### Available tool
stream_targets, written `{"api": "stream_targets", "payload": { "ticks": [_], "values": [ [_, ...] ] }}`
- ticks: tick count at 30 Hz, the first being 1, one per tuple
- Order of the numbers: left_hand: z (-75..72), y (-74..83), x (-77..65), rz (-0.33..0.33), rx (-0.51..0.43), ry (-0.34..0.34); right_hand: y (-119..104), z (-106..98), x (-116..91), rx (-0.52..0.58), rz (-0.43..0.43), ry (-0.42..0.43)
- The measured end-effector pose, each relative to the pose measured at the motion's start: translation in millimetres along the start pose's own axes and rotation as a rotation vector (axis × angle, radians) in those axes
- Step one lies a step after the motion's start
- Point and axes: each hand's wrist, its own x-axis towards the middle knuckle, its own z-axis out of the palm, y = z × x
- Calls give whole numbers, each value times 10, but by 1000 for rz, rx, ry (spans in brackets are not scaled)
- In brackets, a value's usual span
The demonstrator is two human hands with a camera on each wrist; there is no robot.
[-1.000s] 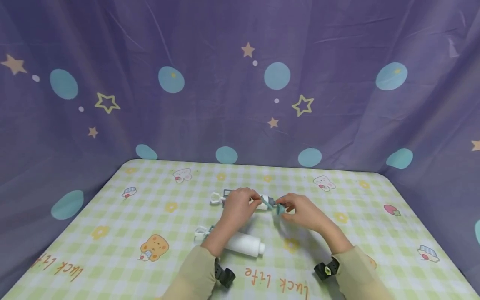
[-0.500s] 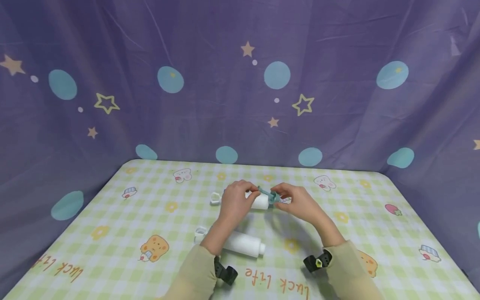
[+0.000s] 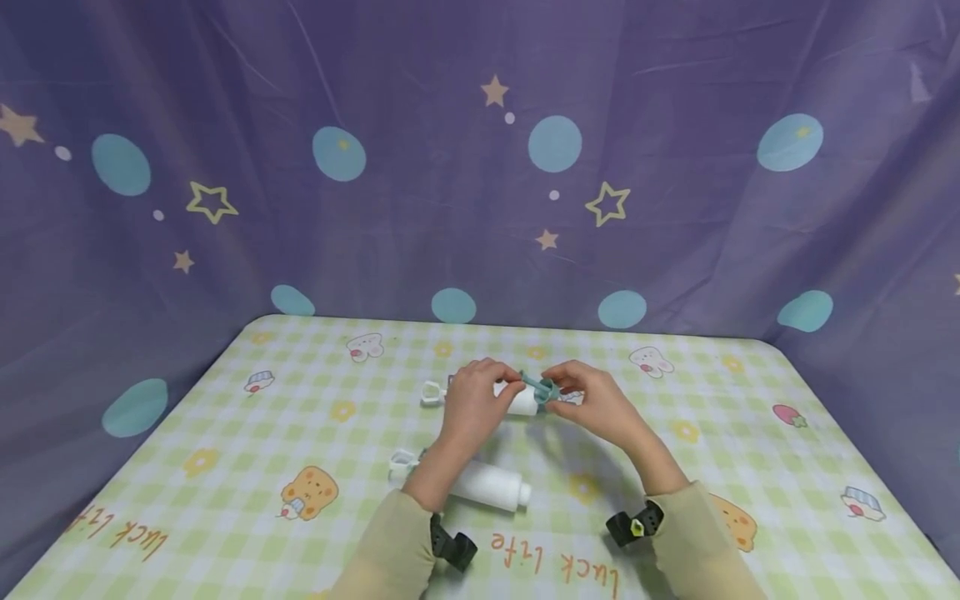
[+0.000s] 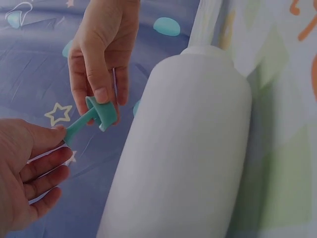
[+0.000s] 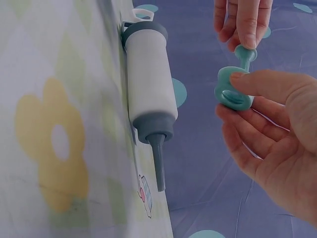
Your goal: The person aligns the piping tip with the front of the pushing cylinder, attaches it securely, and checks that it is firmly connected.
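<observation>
My left hand pinches the end of a small teal stem between thumb and forefinger. Facing it, my right hand grips a teal cup-like piece with a wavy rim, thumb on top and fingers beneath. The stem's other end reaches into the cup; in the right wrist view the stem's held end shows a round disc. Both teal pieces are up over the far white syringe-like tube, which has grey collars and a thin grey nozzle, and lies on the table.
Closer to me lies a second white tube with a short neck and a ringed white handle, partly behind my left forearm. A checked cloth covers the table; a purple curtain hangs behind it.
A second ago the teal stem and cup were apart; now they are together. Both hands have risen slightly, my right one moving in toward the left. The last half second shows little movement.
</observation>
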Motion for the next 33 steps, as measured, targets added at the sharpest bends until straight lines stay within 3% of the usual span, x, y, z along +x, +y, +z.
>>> {"api": "stream_targets", "payload": {
  "ticks": [19, 33],
  "values": [
    [54, 76, -24, 44, -5, -48, -56, 31, -5, 11, -26, 19],
    [99, 100, -39, 85, 18, -41, -57, 49, 9, 29, -36, 16]
  ]
}}
